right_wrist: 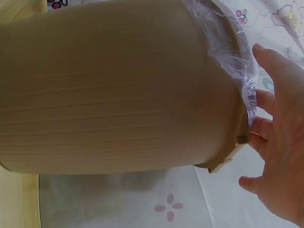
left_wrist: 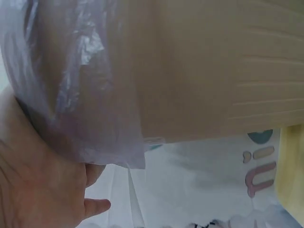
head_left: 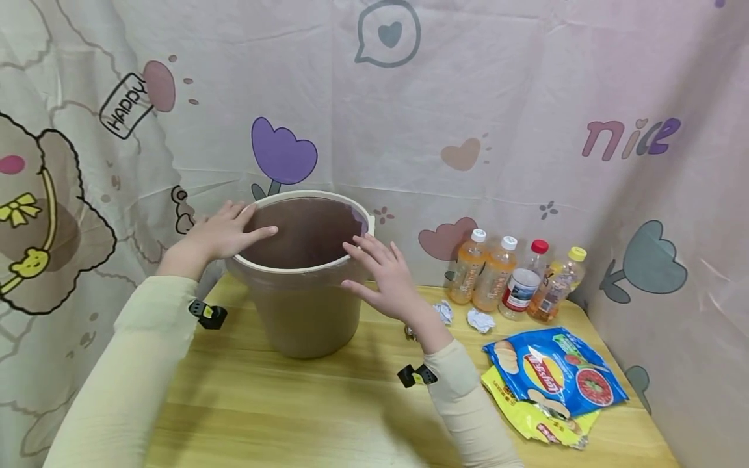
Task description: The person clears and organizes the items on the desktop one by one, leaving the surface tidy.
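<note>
A: Where's the bin (head_left: pixel 301 305)?
B: Upright on the wood-grain table (head_left: pixel 263 416), left of centre in the head view, mouth up. Thin plastic liner (right_wrist: pixel 230 59) folded over its rim.
A: Left hand (head_left: pixel 219 233)?
B: At the rim's left side, fingers extended, thumb spread wide toward the mouth, no grip. Left wrist view: liner hides some of the fingers.
A: Right hand (head_left: pixel 383 276)?
B: Right side of the rim. Fingers spread, slightly bent, thumb well apart, gripping nothing. Fingertips at the liner's edge; can't tell if they press it.
A: Rest of the table?
B: Right of the bin: four bottles (head_left: pixel 519 289) upright near the curtain (head_left: pixel 380 143), crumpled papers (head_left: pixel 481 320) just beside them, blue chip bag (head_left: pixel 556 370) lying over the yellow chip bag (head_left: pixel 526 419).
</note>
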Demonstrator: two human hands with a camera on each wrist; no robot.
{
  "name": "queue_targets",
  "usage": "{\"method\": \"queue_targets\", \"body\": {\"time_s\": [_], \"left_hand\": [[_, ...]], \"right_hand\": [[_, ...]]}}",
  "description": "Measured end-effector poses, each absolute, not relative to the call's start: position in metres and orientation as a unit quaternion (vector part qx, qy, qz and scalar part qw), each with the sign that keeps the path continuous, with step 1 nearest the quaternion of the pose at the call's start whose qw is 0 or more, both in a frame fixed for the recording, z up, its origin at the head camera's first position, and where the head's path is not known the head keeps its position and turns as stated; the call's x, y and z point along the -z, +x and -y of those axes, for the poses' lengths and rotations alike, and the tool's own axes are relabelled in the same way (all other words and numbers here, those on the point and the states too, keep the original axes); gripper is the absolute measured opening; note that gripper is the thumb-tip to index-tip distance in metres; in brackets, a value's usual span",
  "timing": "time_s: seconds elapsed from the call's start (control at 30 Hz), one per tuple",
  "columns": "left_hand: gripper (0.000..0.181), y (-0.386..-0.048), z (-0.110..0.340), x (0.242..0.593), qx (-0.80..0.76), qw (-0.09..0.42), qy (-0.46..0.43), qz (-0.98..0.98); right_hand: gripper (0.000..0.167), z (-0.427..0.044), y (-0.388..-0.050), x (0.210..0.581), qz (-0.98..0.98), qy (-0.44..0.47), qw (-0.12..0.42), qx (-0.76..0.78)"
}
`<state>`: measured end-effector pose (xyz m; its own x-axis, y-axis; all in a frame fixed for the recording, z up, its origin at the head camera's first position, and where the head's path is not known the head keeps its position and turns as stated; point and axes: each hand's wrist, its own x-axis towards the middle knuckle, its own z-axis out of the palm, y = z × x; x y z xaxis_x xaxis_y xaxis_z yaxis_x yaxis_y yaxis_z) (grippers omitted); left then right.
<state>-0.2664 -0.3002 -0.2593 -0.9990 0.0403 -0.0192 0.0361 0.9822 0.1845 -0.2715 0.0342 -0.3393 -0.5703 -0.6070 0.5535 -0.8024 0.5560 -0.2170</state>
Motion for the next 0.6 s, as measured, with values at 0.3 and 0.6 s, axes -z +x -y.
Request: {"method": "queue_targets", "body": {"time_s": [0.3, 0.6], "left_hand": [[0.101, -0.265, 0.275, 0.26, -0.088, 0.007, 0.028, -0.996], [0.101, -0.265, 0.254, 0.261, -0.092, 0.011, 0.03, -0.995]], "right_hand": [[0.065, -0.059, -0.269, 0.341, 0.854, 0.414, 0.213, -0.231], [0.062, -0.083, -0.266, 0.339, 0.852, 0.416, 0.22, -0.227]]}}
